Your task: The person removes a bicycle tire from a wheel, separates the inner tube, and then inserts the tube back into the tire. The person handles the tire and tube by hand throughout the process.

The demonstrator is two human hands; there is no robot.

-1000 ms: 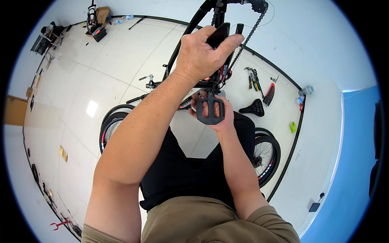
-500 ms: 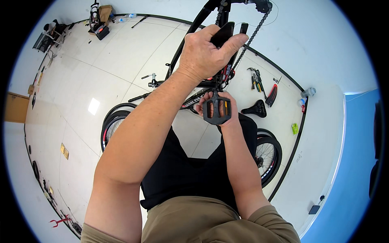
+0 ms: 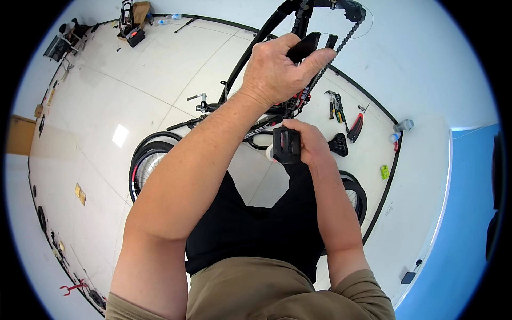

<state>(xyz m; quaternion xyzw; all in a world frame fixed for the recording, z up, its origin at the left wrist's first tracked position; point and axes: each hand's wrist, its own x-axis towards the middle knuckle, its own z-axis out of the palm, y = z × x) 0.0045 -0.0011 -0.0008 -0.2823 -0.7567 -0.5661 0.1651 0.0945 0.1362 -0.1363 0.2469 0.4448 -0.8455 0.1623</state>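
A black bicycle frame (image 3: 242, 69) stands in front of me, its chain (image 3: 349, 36) running along the right side. My left hand (image 3: 282, 69) is wrapped around a flat black part (image 3: 305, 48) of the bike, which I cannot identify; thumb and palm cover most of it. Lower down, my right hand (image 3: 313, 141) grips a black pedal (image 3: 287, 145) from its right side, the thumb at its upper end. Some of the right fingers are hidden behind the pedal. A pale round thing (image 3: 270, 154) shows partly behind the pedal's left edge.
Wheels (image 3: 145, 168) lie left and right of my legs. On the floor at right are a hammer (image 3: 331, 104), pliers (image 3: 340, 106), a black saddle (image 3: 338, 145) and a red-and-black folding saw (image 3: 357, 128). A toolbox (image 3: 135, 37) is at far left.
My right hand has shifted to the pedal's right side, and the pedal has turned so that it looks narrower. My left hand and the frame appear slightly further right and lower.
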